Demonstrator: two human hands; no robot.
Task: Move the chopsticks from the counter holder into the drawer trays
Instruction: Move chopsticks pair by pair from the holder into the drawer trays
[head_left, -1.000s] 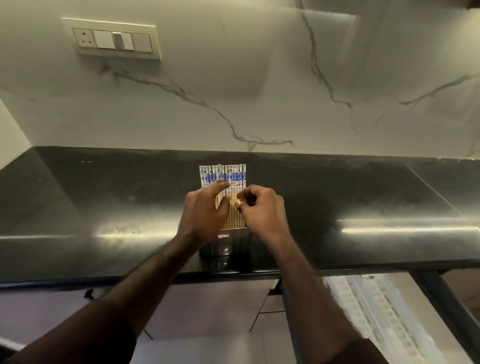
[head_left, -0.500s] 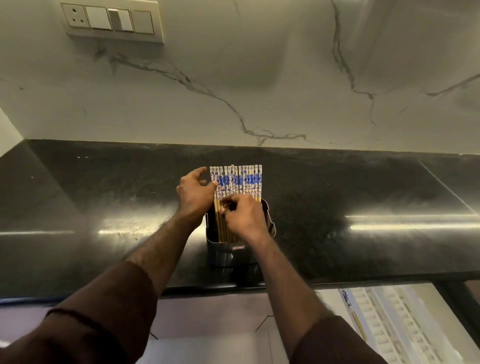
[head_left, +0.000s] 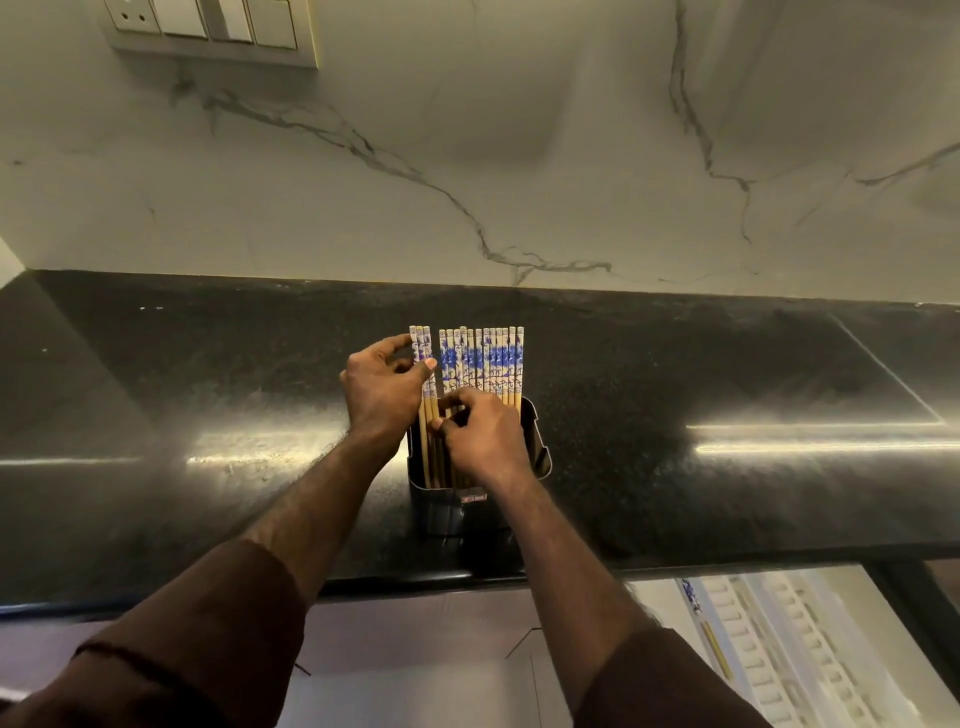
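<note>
The chopsticks (head_left: 480, 361) stand upright in the holder (head_left: 535, 441), so the left hand (head_left: 382, 387) pinches three at their tops while the right hand (head_left: 480, 434) grips lower stems.

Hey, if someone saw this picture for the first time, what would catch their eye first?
Probably the row of blue-and-white chopsticks standing in a dark holder mid-counter. Next, the two hands working them: the left hand pinches a few sticks apart from the row's left end, and the right hand reaches in at the holder's mouth. At lower right, an open drawer with pale trays.
</note>
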